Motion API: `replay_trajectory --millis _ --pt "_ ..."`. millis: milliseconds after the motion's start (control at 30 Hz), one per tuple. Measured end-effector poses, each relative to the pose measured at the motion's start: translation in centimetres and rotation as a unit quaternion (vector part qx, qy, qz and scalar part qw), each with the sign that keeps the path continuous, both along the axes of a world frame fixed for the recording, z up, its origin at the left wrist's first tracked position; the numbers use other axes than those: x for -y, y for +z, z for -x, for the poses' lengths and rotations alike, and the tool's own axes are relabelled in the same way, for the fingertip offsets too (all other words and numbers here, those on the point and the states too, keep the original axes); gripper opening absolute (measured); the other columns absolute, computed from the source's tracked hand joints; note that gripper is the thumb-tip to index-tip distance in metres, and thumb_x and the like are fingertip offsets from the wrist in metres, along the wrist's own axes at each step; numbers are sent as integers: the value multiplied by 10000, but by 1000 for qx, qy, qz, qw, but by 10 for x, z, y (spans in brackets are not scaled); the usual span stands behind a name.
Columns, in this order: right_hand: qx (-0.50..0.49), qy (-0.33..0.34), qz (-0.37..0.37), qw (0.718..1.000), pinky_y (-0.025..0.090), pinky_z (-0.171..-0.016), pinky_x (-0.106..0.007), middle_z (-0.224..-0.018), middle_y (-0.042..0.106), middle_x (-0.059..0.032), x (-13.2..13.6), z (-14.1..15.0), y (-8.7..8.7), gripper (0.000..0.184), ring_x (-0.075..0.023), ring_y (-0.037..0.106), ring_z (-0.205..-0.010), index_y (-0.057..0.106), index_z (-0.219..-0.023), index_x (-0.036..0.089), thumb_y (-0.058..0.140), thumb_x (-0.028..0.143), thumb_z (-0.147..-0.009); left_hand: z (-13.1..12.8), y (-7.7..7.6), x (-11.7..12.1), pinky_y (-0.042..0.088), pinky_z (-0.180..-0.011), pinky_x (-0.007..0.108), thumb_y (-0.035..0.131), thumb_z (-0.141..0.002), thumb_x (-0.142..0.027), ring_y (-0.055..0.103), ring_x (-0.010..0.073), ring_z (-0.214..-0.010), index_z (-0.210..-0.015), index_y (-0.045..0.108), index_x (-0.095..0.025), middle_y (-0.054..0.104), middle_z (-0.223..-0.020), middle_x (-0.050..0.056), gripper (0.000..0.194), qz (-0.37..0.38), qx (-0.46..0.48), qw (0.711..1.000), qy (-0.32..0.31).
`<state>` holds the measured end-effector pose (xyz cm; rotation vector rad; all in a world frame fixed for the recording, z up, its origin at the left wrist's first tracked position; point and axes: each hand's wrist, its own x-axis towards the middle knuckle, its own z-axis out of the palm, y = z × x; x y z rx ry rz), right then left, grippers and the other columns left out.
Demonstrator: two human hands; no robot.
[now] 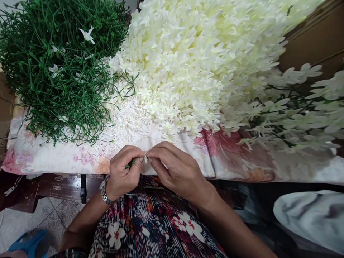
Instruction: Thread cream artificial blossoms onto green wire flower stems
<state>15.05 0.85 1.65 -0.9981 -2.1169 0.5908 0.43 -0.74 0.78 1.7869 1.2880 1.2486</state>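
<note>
My left hand (125, 170) is closed, with a green artificial stem (130, 165) tucked in its fingers; most of the stem is hidden. My right hand (181, 172) meets it fingertip to fingertip, pinching a tiny whitish piece (145, 157) that shows between both thumbs and forefingers. Just beyond the hands lies a heap of thin white stamen-like strands (125, 120). A large pile of white and pale yellow fabric blossoms (193, 75) spreads behind them. To the left rises a big tangle of green plastic stems (59, 82), with a few white blossoms among them.
A flower-patterned cloth (53, 156) covers the work surface, its front edge close to my body. White flowers on green stems (292, 118) lie at the right. Cardboard (317, 39) stands behind them. A round pale fabric-covered thing (311, 218) is at lower right, a blue object (29, 243) at lower left.
</note>
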Motion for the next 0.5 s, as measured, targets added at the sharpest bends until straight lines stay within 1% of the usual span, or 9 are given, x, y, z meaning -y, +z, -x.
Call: replay_trajectory --millis 100,200,300,500 --pt "-21 0 16 1000 440 -609 -247 -724 526 -48 0 2 -2 139 -111 494 -703 506 -848 137 411 68 -773 0 -1 1 420 -611 238 483 -711 -23 515 105 -676 -780 551 -139 550 -713 19 152 -24 -16 1000 0" --pt "-48 -17 45 998 424 -576 -236 -701 515 -30 1 5 -5 121 -99 483 -660 499 -826 146 420 74 -767 -1 -2 1 424 -617 238 475 -716 -24 514 103 -682 -794 546 -142 550 -717 17 158 -27 -13 1000 -3" --pt "-76 -35 66 994 413 -576 -231 -697 511 -13 4 6 -8 116 -88 477 -643 499 -837 154 449 84 -759 -2 -4 2 428 -620 226 487 -704 -13 516 98 -689 -815 540 -138 556 -733 19 175 -30 -8 999 8" --pt "-88 -52 70 992 409 -581 -233 -701 511 -9 8 7 -10 111 -89 474 -651 499 -832 156 472 87 -750 -5 -8 4 444 -622 224 503 -679 0 522 105 -706 -851 521 -132 553 -749 30 218 -63 -4 998 23"
